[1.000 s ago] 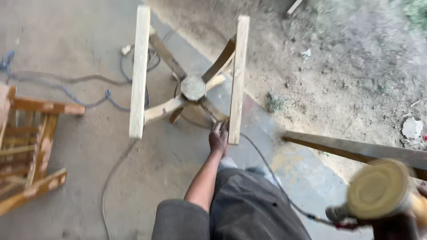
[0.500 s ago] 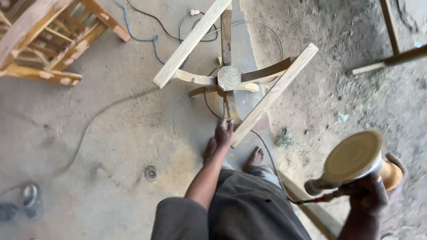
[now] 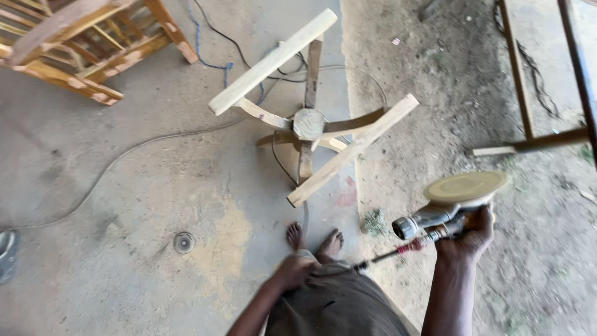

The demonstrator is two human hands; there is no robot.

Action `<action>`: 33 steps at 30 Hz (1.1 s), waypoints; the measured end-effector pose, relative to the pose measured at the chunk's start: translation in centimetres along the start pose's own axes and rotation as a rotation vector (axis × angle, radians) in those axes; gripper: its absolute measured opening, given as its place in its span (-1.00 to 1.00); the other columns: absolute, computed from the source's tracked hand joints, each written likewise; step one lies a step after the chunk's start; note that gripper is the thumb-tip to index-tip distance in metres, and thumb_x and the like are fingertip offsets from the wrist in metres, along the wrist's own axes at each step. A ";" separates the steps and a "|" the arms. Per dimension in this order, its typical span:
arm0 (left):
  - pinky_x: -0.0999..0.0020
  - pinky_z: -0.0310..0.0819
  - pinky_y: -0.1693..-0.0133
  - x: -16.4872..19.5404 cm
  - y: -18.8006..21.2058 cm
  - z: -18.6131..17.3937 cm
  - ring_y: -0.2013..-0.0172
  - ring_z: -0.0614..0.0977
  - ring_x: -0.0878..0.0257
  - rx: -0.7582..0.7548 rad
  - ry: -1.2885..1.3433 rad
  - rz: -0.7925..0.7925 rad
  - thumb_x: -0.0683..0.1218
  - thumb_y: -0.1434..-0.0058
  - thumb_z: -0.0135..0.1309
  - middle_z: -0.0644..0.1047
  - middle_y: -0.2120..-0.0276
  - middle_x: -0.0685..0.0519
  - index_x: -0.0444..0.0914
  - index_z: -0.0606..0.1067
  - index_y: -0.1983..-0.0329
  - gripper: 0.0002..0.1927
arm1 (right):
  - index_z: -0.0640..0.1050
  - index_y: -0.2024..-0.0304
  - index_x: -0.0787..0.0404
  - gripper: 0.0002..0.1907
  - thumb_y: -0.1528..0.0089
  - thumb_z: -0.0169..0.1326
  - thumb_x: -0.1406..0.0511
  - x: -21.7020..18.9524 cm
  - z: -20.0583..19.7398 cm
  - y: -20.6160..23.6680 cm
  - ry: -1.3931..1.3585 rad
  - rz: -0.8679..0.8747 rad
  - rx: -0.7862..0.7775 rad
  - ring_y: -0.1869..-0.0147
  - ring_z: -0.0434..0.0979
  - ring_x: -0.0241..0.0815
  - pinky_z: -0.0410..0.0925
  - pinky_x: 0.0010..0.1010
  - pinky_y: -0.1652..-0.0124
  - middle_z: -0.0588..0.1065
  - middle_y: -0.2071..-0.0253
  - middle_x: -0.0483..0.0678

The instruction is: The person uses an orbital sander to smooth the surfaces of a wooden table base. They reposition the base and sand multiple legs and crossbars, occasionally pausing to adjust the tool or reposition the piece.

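Left hand: my left hand rests low by my knee, on the grey-brown cloth of my trousers; blurred, so I cannot tell whether the fingers are apart or curled.
Right hand: my right hand is raised to the right, fingers clamped around the body of a grey metal handheld disc sander, its round tan sanding pad facing up.
Cord: a thin dark power cord with a red collar runs from the sander's tail toward my lap.
Feet: my bare feet stand on the concrete floor.
Floor item: a small round grey disc lies left of my feet.
Workpiece: a pale unfinished wooden frame with two long rails and curved cross-braces meeting at a round hub stands just beyond my feet, apart from both hands.
Far left: a reddish-brown slatted wooden chair frame.
Far right: dark wooden rails over bare dirt.
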State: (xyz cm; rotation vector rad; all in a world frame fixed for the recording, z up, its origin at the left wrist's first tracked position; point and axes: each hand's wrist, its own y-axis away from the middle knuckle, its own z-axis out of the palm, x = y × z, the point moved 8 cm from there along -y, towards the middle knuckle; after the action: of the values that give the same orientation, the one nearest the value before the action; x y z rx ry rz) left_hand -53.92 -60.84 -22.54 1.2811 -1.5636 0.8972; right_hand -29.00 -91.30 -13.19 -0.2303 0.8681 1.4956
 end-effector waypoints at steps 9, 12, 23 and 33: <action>0.00 0.43 0.21 -3.9 6.9 -7.8 0.41 0.55 -0.11 0.110 -0.377 -0.325 0.51 -0.13 -0.09 0.48 0.57 -0.10 -0.29 0.41 0.62 -0.22 | 0.24 -0.37 0.06 -0.17 -0.13 0.35 0.33 0.7 4.4 1.9 1.412 -0.239 0.152 -0.07 0.60 0.00 0.62 -0.18 0.07 0.41 -0.18 0.11; 0.01 0.43 0.22 -3.8 7.8 -8.3 0.39 0.54 -0.10 0.248 -0.321 -0.296 0.44 -0.20 -0.03 0.47 0.55 -0.08 -0.31 0.41 0.58 -0.28 | 0.20 -0.37 0.16 -0.06 -0.05 0.41 0.23 9.7 10.7 2.4 1.784 -0.196 -0.282 -0.08 0.57 0.17 0.57 0.02 0.09 0.40 -0.18 0.22; 0.09 0.39 0.34 -5.0 9.6 -7.6 0.47 0.49 -0.02 0.644 -0.334 -0.590 0.33 -0.05 0.17 0.40 0.63 -0.04 -0.31 0.36 0.63 -0.37 | 0.13 -0.44 -0.02 -0.20 -0.23 0.22 0.28 32.0 10.1 3.3 2.293 -0.173 -1.431 0.08 0.56 0.39 0.51 0.25 0.09 0.18 -0.23 0.38; 0.03 0.42 0.23 -1.8 -4.4 1.5 0.40 0.53 -0.08 0.609 -0.307 -0.621 0.32 -0.11 0.19 0.50 0.56 -0.06 -0.27 0.44 0.58 -0.43 | 0.03 -0.43 0.16 -0.08 -0.30 0.26 -0.04 19.4 12.9 -22.5 2.363 -0.185 -0.760 0.05 0.54 0.51 0.58 0.09 0.32 0.18 -0.17 0.54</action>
State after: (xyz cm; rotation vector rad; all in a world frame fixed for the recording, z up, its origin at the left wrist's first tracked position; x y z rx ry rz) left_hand -49.82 -62.49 -24.76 2.2658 -1.0020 0.8084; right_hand -6.65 -70.88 -24.68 -2.8459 1.7143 0.6277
